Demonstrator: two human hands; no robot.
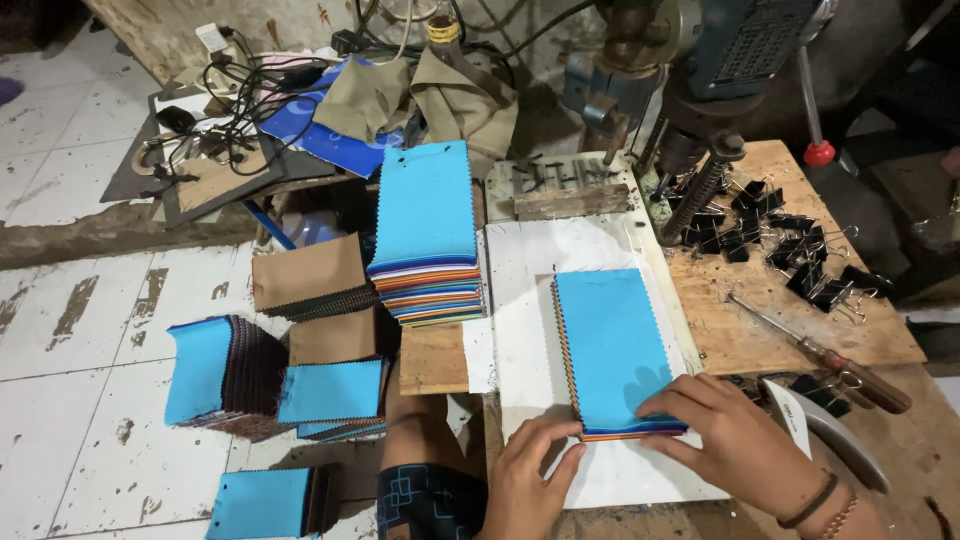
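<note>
A white board [520, 300] covers the desk [930, 400], and a blue-topped swatch stack [615, 350] lies on it. Left of that stack stands a taller swatch pile [425, 235]; right of it, a plywood sheet [760, 320] carries black binder clips [790, 245] and a screwdriver [820, 352]. Further left, on the tiled floor [70, 400], sit more swatch bundles [225, 372].

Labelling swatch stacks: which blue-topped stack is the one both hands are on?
The blue-topped stack lying flat on the white board, with left hand and right hand at its near edge. The others sit untouched to the left.
</note>
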